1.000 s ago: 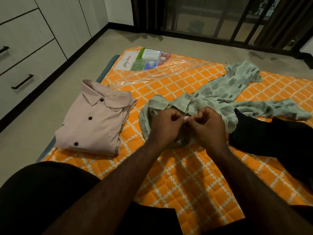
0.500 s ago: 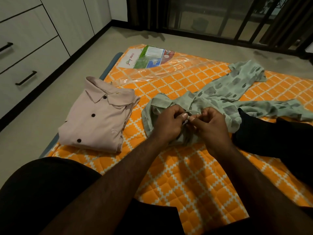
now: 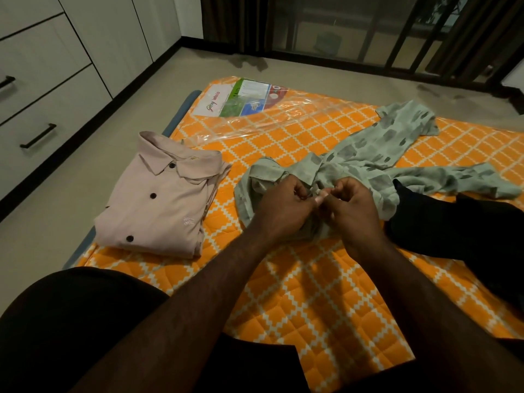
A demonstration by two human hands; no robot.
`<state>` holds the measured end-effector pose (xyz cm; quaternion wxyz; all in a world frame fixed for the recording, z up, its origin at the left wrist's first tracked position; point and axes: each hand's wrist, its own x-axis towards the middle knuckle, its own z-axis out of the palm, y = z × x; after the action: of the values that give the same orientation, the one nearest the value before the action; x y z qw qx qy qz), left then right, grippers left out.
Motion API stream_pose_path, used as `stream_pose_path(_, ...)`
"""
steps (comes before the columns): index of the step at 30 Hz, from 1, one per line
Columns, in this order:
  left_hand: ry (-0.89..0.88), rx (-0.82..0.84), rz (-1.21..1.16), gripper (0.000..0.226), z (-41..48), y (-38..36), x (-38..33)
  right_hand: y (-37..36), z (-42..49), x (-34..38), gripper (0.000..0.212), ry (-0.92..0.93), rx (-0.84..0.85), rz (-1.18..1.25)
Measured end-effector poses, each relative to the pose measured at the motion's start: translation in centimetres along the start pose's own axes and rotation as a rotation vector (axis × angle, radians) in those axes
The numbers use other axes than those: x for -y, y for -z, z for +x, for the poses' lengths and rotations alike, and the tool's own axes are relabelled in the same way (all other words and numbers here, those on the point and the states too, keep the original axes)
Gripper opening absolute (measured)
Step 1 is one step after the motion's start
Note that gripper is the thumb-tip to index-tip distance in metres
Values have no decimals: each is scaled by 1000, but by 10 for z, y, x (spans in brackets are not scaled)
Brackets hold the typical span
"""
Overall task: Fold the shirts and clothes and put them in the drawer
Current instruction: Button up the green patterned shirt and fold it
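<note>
Head view: both hands, left [image 3: 286,207] and right [image 3: 350,207], are pinching the green shirt [image 3: 365,165] front, lying mid-mattress [image 3: 312,293]. Pink shirt [image 3: 161,199] is sitting folded at the left edge.

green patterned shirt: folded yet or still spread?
Spread, not folded. The green patterned shirt lies rumpled across the orange mattress, sleeves out; both hands pinch its front. The pink shirt beside it is folded.

The green shirt [image 3: 365,163], pale with grey blotches, lies crumpled and unfolded across the orange mattress [image 3: 297,293], its front placket bunched near the collar. The pink shirt [image 3: 158,199] lies folded flat, buttoned, collar up, at the mattress's left edge. The drawer [image 3: 48,120] fronts are closed.
</note>
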<state>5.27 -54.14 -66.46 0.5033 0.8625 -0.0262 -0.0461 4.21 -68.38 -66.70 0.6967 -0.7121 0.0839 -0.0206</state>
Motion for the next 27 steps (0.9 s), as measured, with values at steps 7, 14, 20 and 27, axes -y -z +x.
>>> stream_pose_path(7,-1,292,368,31,-1,5,-2,0,2,3,28,89,16,63)
stream_pose_path(14,364,655,-646,67,-14,12,-16,5,9,5,27,80,9,169)
stream_pose_path(20,231,332,-286,51,-5,-1,-5,9,12,8,27,24,-23,272)
stream_pose_path(27,220,217,-350,35,0,-1,9,12,13,6,25,-23,-40,285)
